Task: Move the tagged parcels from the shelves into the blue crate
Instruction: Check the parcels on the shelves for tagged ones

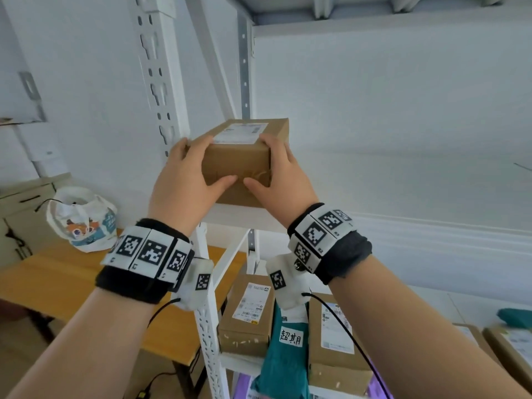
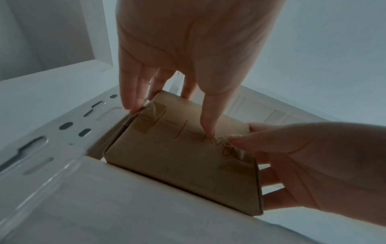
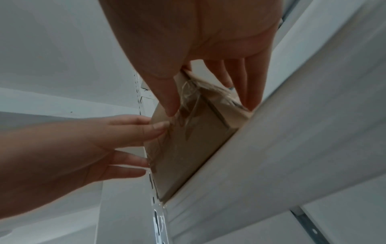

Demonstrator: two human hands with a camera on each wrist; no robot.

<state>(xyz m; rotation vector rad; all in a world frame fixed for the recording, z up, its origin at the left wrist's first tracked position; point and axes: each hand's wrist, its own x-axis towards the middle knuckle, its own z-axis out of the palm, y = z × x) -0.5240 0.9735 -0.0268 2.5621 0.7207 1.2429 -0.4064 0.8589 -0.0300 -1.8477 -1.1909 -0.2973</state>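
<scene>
A brown cardboard parcel [image 1: 237,161] with a white shipping label on top sits at the left end of the upper white shelf [image 1: 403,226]. My left hand [image 1: 187,180] grips its left side and my right hand [image 1: 285,180] grips its right side, both thumbs pressed on the front face. In the left wrist view the parcel [image 2: 177,156] rests on the shelf edge, under my left hand [image 2: 188,57], with faint pen marks and tape on its front. The right wrist view shows my right hand [image 3: 198,41] clamping the parcel's [image 3: 188,145] torn, taped corner. No blue crate is in view.
The white slotted shelf post [image 1: 161,82] stands just left of the parcel. The lower shelf holds brown boxes [image 1: 247,315] and a teal bag with a handwritten white tag [image 1: 290,338]. A wooden table [image 1: 57,283] with a white carrier bag [image 1: 83,220] stands at the left.
</scene>
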